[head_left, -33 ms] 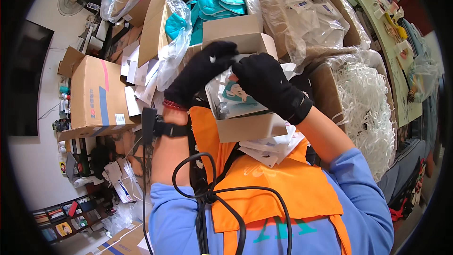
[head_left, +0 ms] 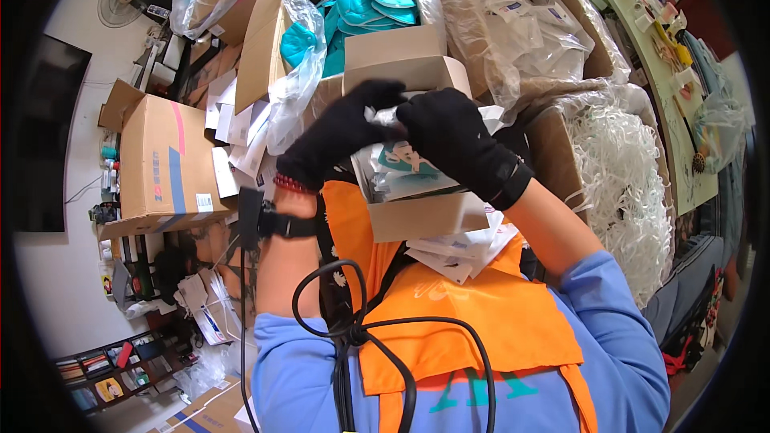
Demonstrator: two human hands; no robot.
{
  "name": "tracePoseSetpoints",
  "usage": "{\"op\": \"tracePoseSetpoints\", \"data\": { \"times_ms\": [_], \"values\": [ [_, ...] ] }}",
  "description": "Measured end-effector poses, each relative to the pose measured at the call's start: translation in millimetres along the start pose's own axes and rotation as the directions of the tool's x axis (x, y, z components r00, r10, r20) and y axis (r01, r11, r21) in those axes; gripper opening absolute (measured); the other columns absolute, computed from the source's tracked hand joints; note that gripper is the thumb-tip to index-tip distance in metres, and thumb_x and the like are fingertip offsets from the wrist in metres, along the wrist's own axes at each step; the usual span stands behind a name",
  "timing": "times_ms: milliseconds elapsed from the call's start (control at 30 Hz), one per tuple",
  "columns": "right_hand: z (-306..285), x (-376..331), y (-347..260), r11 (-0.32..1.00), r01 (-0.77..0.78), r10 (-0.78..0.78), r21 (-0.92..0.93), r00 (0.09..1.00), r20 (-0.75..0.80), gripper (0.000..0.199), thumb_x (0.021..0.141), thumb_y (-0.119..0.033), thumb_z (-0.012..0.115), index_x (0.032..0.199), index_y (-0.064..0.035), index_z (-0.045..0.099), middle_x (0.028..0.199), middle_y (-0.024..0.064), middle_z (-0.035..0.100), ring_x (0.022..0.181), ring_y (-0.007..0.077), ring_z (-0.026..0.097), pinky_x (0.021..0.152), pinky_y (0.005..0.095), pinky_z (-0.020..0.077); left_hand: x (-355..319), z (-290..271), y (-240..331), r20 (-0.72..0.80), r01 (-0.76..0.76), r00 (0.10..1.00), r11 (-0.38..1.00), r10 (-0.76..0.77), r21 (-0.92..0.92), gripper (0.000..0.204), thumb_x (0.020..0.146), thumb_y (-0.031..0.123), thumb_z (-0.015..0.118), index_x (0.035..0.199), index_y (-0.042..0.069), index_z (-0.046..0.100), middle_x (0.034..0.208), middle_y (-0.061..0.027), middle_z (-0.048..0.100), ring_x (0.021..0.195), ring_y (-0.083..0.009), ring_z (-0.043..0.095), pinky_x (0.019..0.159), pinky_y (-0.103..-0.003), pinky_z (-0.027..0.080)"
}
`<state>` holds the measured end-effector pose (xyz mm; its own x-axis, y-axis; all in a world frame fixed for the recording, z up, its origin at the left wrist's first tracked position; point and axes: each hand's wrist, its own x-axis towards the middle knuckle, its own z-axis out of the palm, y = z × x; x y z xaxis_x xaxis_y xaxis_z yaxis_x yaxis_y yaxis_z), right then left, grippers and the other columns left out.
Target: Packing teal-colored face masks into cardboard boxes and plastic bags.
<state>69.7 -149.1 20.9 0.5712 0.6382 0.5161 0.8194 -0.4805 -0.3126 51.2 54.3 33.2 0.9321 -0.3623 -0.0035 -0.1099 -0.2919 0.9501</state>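
Both my hands wear black gloves. My left hand (head_left: 341,135) and my right hand (head_left: 457,144) meet over a small open cardboard box (head_left: 417,216) that rests against my orange vest. Together they pinch a clear plastic packet (head_left: 383,115) at the box's top. Inside the box lie several clear packets with teal masks (head_left: 405,162). More white packets (head_left: 457,252) sit under the box on my lap.
Behind the small box stand a carton lined with plastic and full of teal masks (head_left: 361,0), a carton of white packets (head_left: 529,16) and a carton of white straps (head_left: 618,168). A closed brown carton (head_left: 156,160) stands at left. A black cable (head_left: 361,329) hangs over my chest.
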Motion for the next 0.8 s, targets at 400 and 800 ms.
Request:
{"op": "tracePoseSetpoints", "data": {
  "times_ms": [400, 800],
  "values": [
    [-8.3, -86.8, 86.8, 0.521, -0.522, 0.689, 0.675, 0.724, 0.028, 0.045, 0.072, -0.023, 0.081, 0.111, -0.0036, 0.068, 0.078, 0.0118, 0.068, 0.078, 0.0238, 0.068, 0.077, 0.0354, 0.0523, -34.5, 24.6, -65.4, -0.178, 0.158, 0.980, 0.884, -0.086, 0.439, 0.030, 0.090, 0.028, 0.065, 0.108, 0.003, 0.066, 0.089, -0.0174, 0.069, 0.080, -0.0296, 0.068, 0.073, -0.038, 0.051],
    [-33.2, -100.8, 84.9, 0.555, -0.705, 0.733, 0.441, 0.665, 0.141, 0.023, 0.093, -0.019, 0.058, 0.104, 0.0008, 0.064, 0.072, 0.0044, 0.062, 0.064, 0.0098, 0.055, 0.059, 0.0301, 0.0466, -32.1, 24.2, -68.7, -0.331, 0.345, 0.933, 0.629, -0.144, 0.697, 0.027, 0.090, 0.024, 0.059, 0.111, 0.007, 0.063, 0.097, -0.0182, 0.067, 0.090, -0.0375, 0.064, 0.079, -0.044, 0.052]
  ]
}}
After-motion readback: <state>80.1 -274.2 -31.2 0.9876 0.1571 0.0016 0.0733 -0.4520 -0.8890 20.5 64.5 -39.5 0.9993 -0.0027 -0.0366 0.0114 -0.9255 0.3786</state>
